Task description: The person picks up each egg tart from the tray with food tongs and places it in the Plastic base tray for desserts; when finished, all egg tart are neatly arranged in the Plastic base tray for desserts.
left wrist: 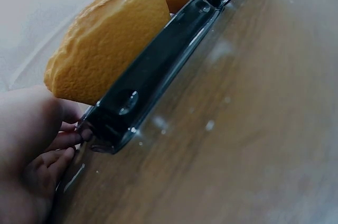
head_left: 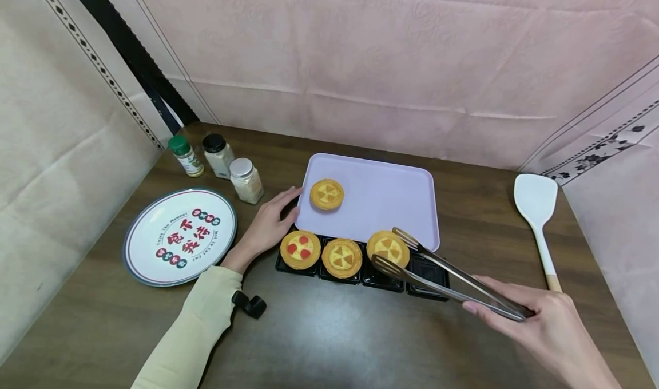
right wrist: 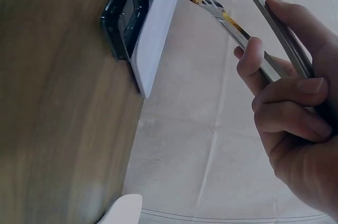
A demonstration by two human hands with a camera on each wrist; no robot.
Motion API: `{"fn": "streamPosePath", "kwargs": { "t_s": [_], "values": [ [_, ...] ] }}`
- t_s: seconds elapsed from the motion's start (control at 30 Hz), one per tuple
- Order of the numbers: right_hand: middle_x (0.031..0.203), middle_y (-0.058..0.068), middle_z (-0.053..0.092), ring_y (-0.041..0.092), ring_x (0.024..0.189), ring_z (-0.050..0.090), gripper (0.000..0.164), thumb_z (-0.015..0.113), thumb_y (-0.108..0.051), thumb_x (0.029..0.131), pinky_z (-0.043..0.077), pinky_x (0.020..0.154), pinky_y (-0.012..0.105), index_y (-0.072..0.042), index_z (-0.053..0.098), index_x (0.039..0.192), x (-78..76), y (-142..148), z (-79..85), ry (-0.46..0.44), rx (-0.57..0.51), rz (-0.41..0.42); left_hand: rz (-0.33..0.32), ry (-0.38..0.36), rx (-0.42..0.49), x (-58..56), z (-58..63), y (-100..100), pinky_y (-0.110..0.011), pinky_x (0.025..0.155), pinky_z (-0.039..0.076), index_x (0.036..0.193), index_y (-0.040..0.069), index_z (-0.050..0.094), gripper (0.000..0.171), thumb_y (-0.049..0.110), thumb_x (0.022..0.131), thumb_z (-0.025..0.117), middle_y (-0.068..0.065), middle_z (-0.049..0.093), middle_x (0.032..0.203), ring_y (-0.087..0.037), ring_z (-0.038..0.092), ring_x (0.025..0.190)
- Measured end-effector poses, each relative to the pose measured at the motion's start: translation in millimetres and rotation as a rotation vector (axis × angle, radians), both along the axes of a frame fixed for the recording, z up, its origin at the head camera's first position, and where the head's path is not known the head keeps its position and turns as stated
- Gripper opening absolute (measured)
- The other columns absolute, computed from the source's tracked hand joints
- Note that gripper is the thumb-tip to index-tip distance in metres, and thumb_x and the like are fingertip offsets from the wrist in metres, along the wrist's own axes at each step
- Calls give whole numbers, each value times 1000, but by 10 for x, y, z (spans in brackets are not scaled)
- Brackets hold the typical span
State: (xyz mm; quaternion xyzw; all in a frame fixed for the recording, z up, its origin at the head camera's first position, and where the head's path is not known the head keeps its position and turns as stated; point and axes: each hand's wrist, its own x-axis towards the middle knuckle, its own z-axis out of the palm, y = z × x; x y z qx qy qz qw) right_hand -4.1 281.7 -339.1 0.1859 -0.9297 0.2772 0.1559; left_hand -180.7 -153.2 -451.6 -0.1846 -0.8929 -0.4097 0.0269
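My right hand (head_left: 546,320) grips metal tongs (head_left: 463,280), whose ends stand on either side of a yellow tart (head_left: 388,248) over the third compartment of a black plastic tray (head_left: 428,272). In the first two compartments sit a tart with red spots (head_left: 300,250) and a plain yellow-patterned tart (head_left: 342,258). Behind them lies a lilac tray (head_left: 381,194) with one tart (head_left: 326,194) near its left side. My left hand (head_left: 268,223) rests at the left edges of both trays, its fingers extended; in the left wrist view its fingertips are right at the black tray's end.
A white round plate (head_left: 177,237) with red lettering is at the left. Behind it stand a green-capped jar (head_left: 186,157), a black-capped jar (head_left: 218,157) and a silver-capped jar (head_left: 247,181). A white spatula (head_left: 536,206) lies at the right. Cloth-covered walls (head_left: 386,63) enclose the wooden table.
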Motion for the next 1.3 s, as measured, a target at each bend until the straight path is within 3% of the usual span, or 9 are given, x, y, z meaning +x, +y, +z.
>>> {"fn": "streamPosePath", "kwargs": {
  "t_s": [0.17,0.37,0.63,0.73,0.93,1.03,1.13,1.3],
  "values": [
    [93,-7,74,-5,66,61,50,91,-15,66,47,63,10,-19,76,113,64,4,-49,-26,18,11,5,18,-3,0,7,-3,-48,108,35,147,9,45,47,16,102,54,-14,41,150,-24,35,140],
    [92,-6,74,-5,64,60,49,92,-16,64,46,63,11,-17,77,110,73,11,-111,-3,28,33,2,24,-6,4,12,2,-48,108,35,147,9,45,47,16,101,54,-15,42,150,-25,35,140],
    [93,-11,74,-5,77,65,50,92,-24,64,46,68,8,-25,77,112,93,2,-157,-8,72,-35,1,26,-4,1,5,2,-48,108,35,147,9,45,47,16,101,55,-14,42,149,-24,35,140],
    [93,-10,74,-7,76,63,50,93,-25,63,46,67,9,-26,77,111,88,9,-173,-1,83,-47,2,24,-2,2,2,0,-48,108,35,147,9,45,47,16,101,55,-14,42,150,-24,34,140],
    [97,-6,73,-8,57,53,50,91,-23,67,46,65,9,-23,76,114,80,14,-190,-33,68,-26,1,24,2,1,-4,-5,-47,108,35,147,9,45,47,16,101,54,-14,42,150,-24,34,140],
    [96,-8,73,-8,59,54,51,92,-23,66,46,65,9,-24,76,114,76,15,-194,-28,67,-23,1,26,3,2,-3,-7,-47,108,35,147,9,45,47,16,101,55,-14,42,149,-24,34,140],
    [84,-17,70,-10,53,47,53,93,-23,64,42,57,8,-24,75,114,72,11,-183,-23,53,-23,2,25,2,4,-1,-8,-47,108,35,147,9,45,47,16,101,55,-14,42,149,-24,35,140],
    [70,-22,62,-5,53,52,53,92,-21,65,41,54,9,-26,74,115,73,-12,-110,-85,-19,-51,4,19,2,4,0,-4,-48,108,35,147,9,45,47,16,102,54,-14,42,150,-24,35,140]
  ]
}}
